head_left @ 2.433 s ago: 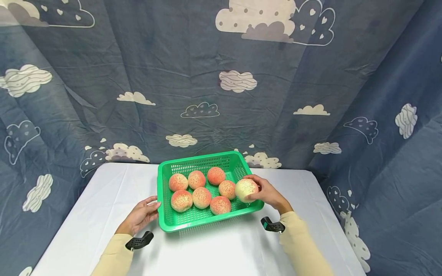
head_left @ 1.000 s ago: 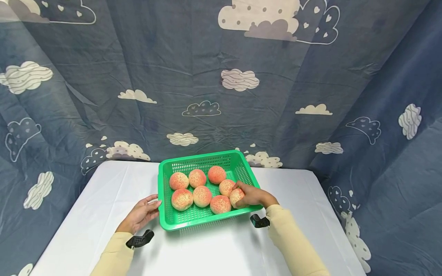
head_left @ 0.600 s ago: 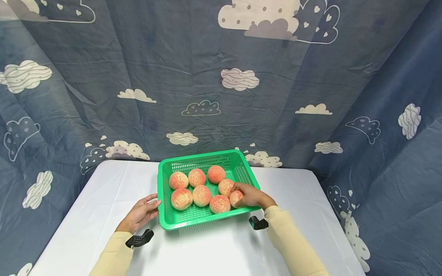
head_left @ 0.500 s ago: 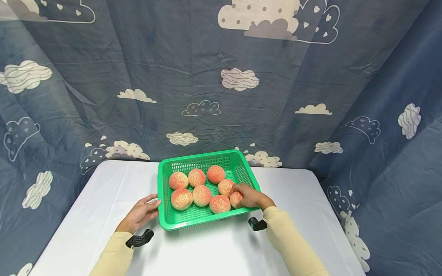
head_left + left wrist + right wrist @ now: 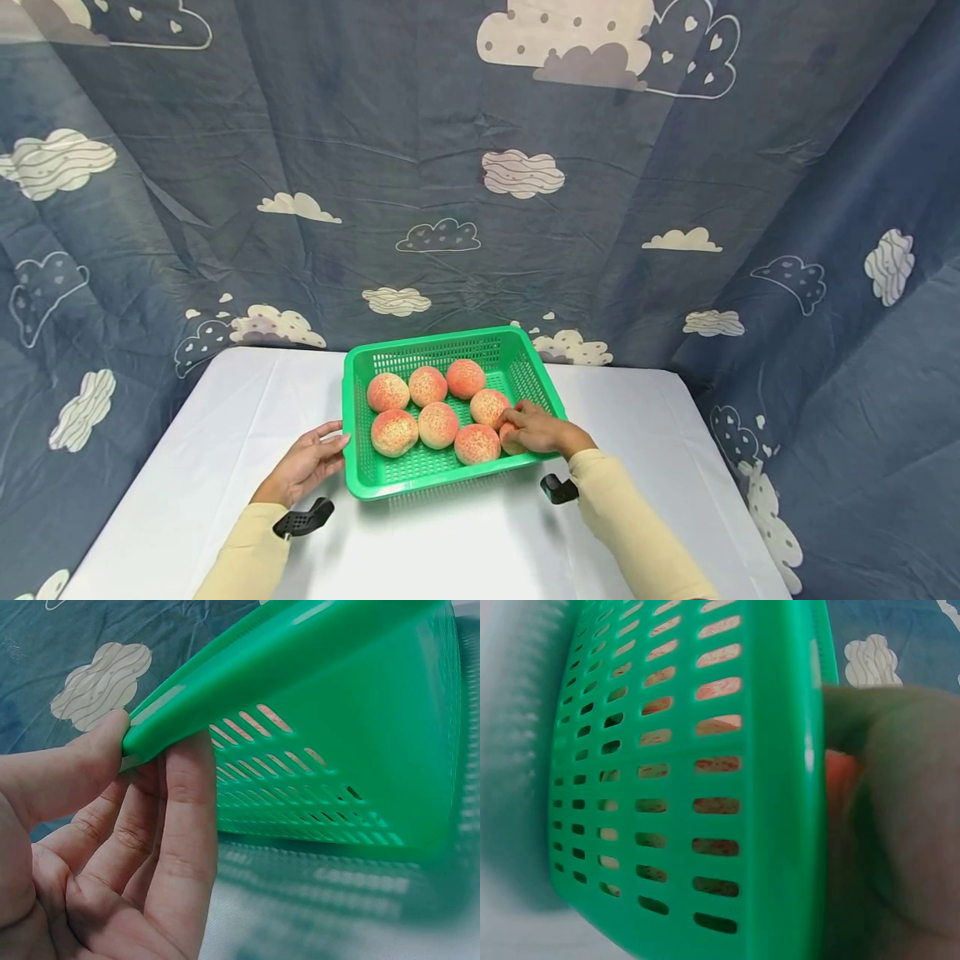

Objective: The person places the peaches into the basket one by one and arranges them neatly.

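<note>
A: Listing from the near edge, item one: white table (image 5: 465, 542), bare cloth in front, two pale-yellow sleeves crossing it.

B: Item two?

A: Left hand (image 5: 303, 467), at the left wall of the green basket (image 5: 352, 467). The left wrist view shows the thumb on top of the rim and straight fingers laid together under it, steadying the basket (image 5: 315, 750) rather than lifting it.

B: Item three?

A: Right hand (image 5: 536, 429), reaching over the basket's right rim. Its fingers curl over the last peach (image 5: 508, 435) at the near right corner; whether they grip it or only rest on it I cannot tell, since the right wrist view shows mostly basket wall.

B: Contents?

A: Seven more peaches (image 5: 438, 423) in two rows on the basket floor, the held one touching its neighbours.

B: Step in hand?

A: By my reading, seating that peach. The next move would call for loosening the fingers and lifting the hand straight up, clear of the rim, without rolling the fruit beside it.

B: Furthest entry?

A: Blue cloud-print curtain (image 5: 480, 167), behind and on both sides.
</note>
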Motion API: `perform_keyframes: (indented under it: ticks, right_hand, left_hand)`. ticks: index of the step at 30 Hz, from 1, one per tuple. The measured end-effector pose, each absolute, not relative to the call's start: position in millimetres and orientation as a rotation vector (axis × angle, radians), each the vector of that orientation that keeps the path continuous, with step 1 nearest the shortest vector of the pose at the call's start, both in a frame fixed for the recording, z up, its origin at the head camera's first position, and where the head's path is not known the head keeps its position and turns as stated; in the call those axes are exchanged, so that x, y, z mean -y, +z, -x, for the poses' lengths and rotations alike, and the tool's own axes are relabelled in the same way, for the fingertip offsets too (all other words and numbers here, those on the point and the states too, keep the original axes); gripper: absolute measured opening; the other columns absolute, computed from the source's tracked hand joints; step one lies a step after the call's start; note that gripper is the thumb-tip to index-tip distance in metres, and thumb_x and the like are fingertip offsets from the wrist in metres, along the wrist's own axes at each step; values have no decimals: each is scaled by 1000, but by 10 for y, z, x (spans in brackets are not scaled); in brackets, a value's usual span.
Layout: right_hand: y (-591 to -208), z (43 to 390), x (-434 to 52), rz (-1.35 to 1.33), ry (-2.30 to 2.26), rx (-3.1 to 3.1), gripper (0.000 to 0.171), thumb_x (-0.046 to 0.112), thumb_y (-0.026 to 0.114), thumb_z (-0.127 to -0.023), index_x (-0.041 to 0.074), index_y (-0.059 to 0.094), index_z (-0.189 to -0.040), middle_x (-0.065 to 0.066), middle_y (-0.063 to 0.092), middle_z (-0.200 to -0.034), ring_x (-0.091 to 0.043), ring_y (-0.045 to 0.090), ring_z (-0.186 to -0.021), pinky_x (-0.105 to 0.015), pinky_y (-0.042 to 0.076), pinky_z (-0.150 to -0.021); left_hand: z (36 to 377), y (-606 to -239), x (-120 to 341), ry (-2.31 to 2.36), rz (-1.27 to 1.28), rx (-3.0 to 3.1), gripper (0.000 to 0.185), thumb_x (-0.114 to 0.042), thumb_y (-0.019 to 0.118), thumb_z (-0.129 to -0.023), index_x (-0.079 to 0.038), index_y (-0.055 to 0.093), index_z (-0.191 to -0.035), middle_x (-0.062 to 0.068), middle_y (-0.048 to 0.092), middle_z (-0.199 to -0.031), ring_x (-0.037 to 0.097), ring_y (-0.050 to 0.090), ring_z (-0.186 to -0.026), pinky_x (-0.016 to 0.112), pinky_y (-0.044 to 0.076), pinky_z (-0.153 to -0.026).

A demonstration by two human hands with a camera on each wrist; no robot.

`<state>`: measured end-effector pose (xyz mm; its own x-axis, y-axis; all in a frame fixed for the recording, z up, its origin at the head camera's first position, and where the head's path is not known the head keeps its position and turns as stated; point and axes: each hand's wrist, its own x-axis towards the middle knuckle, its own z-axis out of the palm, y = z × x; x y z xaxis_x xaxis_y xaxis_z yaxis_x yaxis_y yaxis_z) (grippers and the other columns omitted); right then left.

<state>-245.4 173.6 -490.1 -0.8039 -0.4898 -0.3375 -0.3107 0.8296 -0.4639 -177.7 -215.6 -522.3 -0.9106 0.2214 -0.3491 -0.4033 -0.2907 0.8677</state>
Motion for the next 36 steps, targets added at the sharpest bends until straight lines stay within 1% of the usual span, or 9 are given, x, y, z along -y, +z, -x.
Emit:
perform_keyframes:
  ticks: [1, 4, 8, 12, 16, 22, 28, 31, 36]
  right_hand:
    - [-4899, 2452, -1738, 593, -551, -2555, 26, 14, 52, -94, 18, 60, -117, -9, 42, -115, -30, 40, -108, -51, 37, -92]
    - [-4899, 2441, -1743, 571, -593, -2540, 29, 11, 56, -91, 17, 60, -119, -7, 44, -112, -28, 41, -108, -52, 38, -93]
    - [-4910, 2439, -1745, 585, -644, -2532, 26, 11, 65, -90, 16, 61, -115, -7, 46, -111, -28, 44, -107, -52, 39, -92]
    - [-4928, 2451, -1740, 604, -665, -2532, 27, 7, 67, -88, 15, 61, -113, -6, 47, -108, -26, 45, -104, -50, 40, -91]
    - [-4934, 2468, -1730, 607, -646, -2544, 32, 4, 70, -85, 14, 61, -113, -9, 49, -112, -27, 47, -108, -51, 41, -96]
    - [-4943, 2480, -1709, 608, -629, -2559, 37, 1, 73, -80, 13, 61, -112, -14, 49, -118, -29, 47, -112, -52, 41, -98]
    - [-4966, 2477, -1685, 584, -602, -2580, 40, -2, 74, -78, 15, 61, -113, -12, 48, -114, -27, 48, -107, -50, 43, -96]
    - [-4978, 2479, -1673, 580, -590, -2584, 41, -2, 73, -79, 15, 61, -114, -11, 47, -113, -26, 48, -105, -49, 43, -95]
    - [-4991, 2486, -1681, 597, -597, -2591, 41, 4, 76, -80, 15, 61, -116, -11, 48, -113, -25, 49, -105, -48, 44, -94]
  left_hand:
    - [1777, -5224, 2153, 2239, 228, -1578, 46, -5, 54, -98, 6, 32, -137, 0, 68, -97, 10, 67, -88, 26, 56, -79]
    - [1778, -5227, 2148, 2236, 228, -1580, 45, -5, 53, -98, 6, 31, -137, 0, 68, -97, 11, 67, -88, 26, 56, -79]
    - [1774, -5229, 2149, 2235, 231, -1580, 44, -5, 53, -99, 5, 32, -136, 0, 68, -97, 11, 67, -88, 26, 56, -79]
    - [1771, -5230, 2155, 2233, 231, -1582, 45, -6, 54, -98, 5, 33, -136, 0, 68, -97, 10, 67, -87, 26, 56, -78]
    - [1772, -5230, 2156, 2232, 229, -1584, 45, -6, 53, -99, 6, 32, -136, 0, 68, -96, 10, 67, -87, 26, 56, -78]
    - [1778, -5231, 2152, 2233, 236, -1587, 44, -6, 53, -99, 5, 32, -136, -1, 68, -94, 10, 67, -85, 25, 56, -76]
    - [1782, -5232, 2148, 2234, 250, -1597, 40, -5, 53, -99, 5, 35, -133, -1, 68, -94, 10, 67, -87, 25, 56, -77]
    - [1786, -5235, 2141, 2227, 256, -1616, 43, -6, 54, -98, 6, 35, -135, -1, 68, -95, 11, 66, -88, 26, 56, -78]
    - [1794, -5239, 2116, 2191, 293, -1698, 52, -10, 56, -98, 7, 31, -139, -2, 68, -95, 10, 65, -87, 27, 56, -77]
